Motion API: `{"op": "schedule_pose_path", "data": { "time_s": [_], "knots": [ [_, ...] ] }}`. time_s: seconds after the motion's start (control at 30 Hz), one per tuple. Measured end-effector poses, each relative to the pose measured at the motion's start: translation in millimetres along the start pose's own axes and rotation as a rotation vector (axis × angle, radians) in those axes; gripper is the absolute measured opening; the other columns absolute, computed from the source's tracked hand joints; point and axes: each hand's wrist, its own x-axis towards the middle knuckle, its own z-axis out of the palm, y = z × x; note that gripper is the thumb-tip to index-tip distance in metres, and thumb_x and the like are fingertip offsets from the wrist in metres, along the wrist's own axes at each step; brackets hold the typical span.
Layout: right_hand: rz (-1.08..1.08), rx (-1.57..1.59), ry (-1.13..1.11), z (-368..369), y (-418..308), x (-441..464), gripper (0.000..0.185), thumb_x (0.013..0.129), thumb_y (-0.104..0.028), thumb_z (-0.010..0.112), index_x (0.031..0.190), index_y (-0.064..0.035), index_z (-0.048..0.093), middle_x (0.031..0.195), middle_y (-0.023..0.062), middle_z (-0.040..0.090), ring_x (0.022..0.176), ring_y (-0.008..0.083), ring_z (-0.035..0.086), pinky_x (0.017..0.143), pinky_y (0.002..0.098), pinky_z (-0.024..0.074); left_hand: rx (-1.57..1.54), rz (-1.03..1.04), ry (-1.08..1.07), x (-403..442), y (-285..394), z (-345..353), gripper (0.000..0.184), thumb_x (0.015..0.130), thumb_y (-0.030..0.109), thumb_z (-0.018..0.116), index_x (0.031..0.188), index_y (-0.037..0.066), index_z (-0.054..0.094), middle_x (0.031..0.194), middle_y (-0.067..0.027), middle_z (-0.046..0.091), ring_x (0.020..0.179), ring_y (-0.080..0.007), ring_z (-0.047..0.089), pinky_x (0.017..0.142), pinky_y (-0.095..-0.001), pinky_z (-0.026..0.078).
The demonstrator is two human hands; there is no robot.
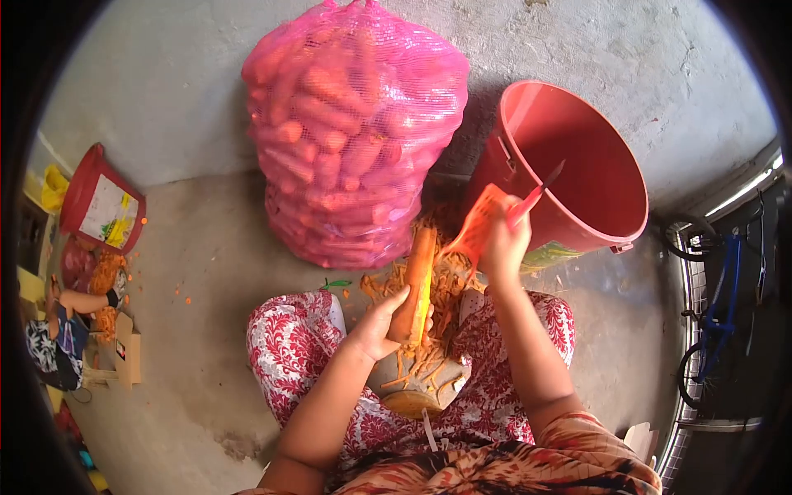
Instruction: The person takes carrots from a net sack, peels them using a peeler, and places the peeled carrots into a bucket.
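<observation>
My left hand (375,328) is closed around the lower end of a thick carrot (419,285), which stands nearly upright with a brighter peeled strip down one side. In my right hand (505,246) are an orange slotted plastic peeler (477,224) and a red-handled knife (551,177), its blade pointing up and away. The peeler is just right of the carrot, apart from it. Carrot peelings (452,289) lie heaped behind the carrot. More shreds rest on a grey, rounded object (450,378) between my legs, its kind unclear.
A pink mesh sack (355,157) full of carrots leans against the wall. Close to its right is a large red bucket (503,169). Far left, another person (58,338) sits near a second red bucket (87,202) and orange scraps. A blue bicycle (726,305) stands at right.
</observation>
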Motion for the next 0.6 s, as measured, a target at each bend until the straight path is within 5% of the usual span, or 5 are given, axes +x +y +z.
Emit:
{"op": "schedule_pose_path", "data": {
  "time_s": [0.07, 0.13, 0.23, 0.43, 0.6],
  "knots": [
    [0.196, 0.029, -0.163, 13, -42, -38, 0.007, 0.083, -0.006, 0.048, 0.090, -0.0020, 0.048, 0.075, 0.0000, 0.047, 0.066, 0.0044, 0.043, 0.058, 0.0197, 0.0385, 0.020, 0.021, -0.003, 0, 4, -1, 0.036, 0.087, 0.039, 0.041, 0.101, 0.007, 0.051, 0.086, -0.0071, 0.058, 0.072, -0.0188, 0.056, 0.064, -0.0348, 0.048],
    [0.157, 0.205, -0.192, 22, -47, -62, 0.010, 0.084, -0.006, 0.050, 0.092, -0.0018, 0.047, 0.070, -0.0002, 0.049, 0.063, 0.0057, 0.045, 0.056, 0.0216, 0.0399, -0.079, 0.070, 0.037, 5, 4, 4, 0.037, 0.086, 0.039, 0.042, 0.104, 0.008, 0.051, 0.089, -0.0074, 0.059, 0.076, -0.0187, 0.057, 0.065, -0.0357, 0.048],
    [0.096, 0.006, -0.328, 21, -58, -74, 0.009, 0.084, -0.007, 0.049, 0.092, -0.0020, 0.047, 0.073, 0.0038, 0.052, 0.065, 0.0085, 0.048, 0.057, 0.0237, 0.0406, -0.198, 0.083, 0.031, 8, 0, 5, 0.039, 0.086, 0.039, 0.042, 0.107, 0.007, 0.052, 0.091, -0.0067, 0.060, 0.082, -0.0187, 0.058, 0.064, -0.0369, 0.048],
    [0.205, 0.198, -0.248, 21, -50, -71, 0.007, 0.085, -0.006, 0.047, 0.092, -0.0019, 0.047, 0.073, 0.0024, 0.052, 0.065, 0.0077, 0.047, 0.058, 0.0230, 0.0402, -0.070, 0.014, -0.179, 8, 0, 0, 0.033, 0.088, 0.031, 0.037, 0.102, 0.006, 0.051, 0.088, -0.0091, 0.060, 0.065, -0.0226, 0.059, 0.054, -0.0380, 0.048],
    [0.185, 0.136, -0.287, 18, -49, -72, 0.012, 0.086, -0.008, 0.048, 0.095, -0.0020, 0.046, 0.080, 0.0008, 0.051, 0.071, 0.0060, 0.046, 0.063, 0.0204, 0.0401, -0.184, 0.048, -0.007, 7, 0, 9, 0.033, 0.088, 0.031, 0.038, 0.105, 0.006, 0.051, 0.092, -0.0084, 0.060, 0.075, -0.0220, 0.059, 0.062, -0.0371, 0.048]
  ]
}}
